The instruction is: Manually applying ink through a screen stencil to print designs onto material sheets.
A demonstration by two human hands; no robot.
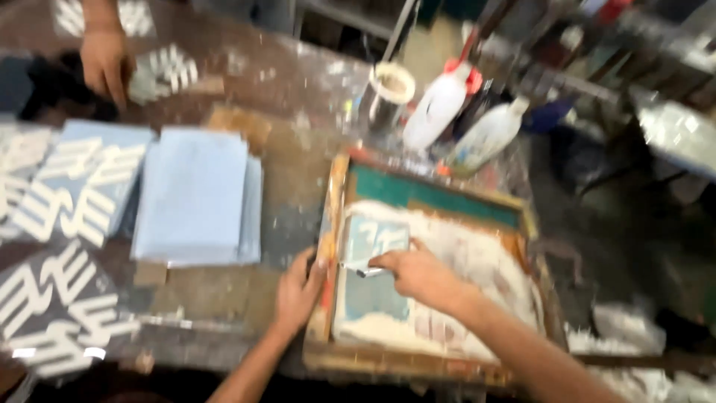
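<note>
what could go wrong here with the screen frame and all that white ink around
1. The right hand works a small tool across the white ink inside the wooden screen frame; only the left hand steadies its edge, so the frame might shift and smear.
2. The stack of pale blue sheets lies close beside the frame, so stray ink could mark it.
3. Two white bottles lean behind the frame and may tip.

Whole view motion-blurred; tool (369, 272) under right hand (419, 275) too smeared to identify, both forearms cut off by bottom edge, co-worker's hand (106, 63) cropped at top.
</note>
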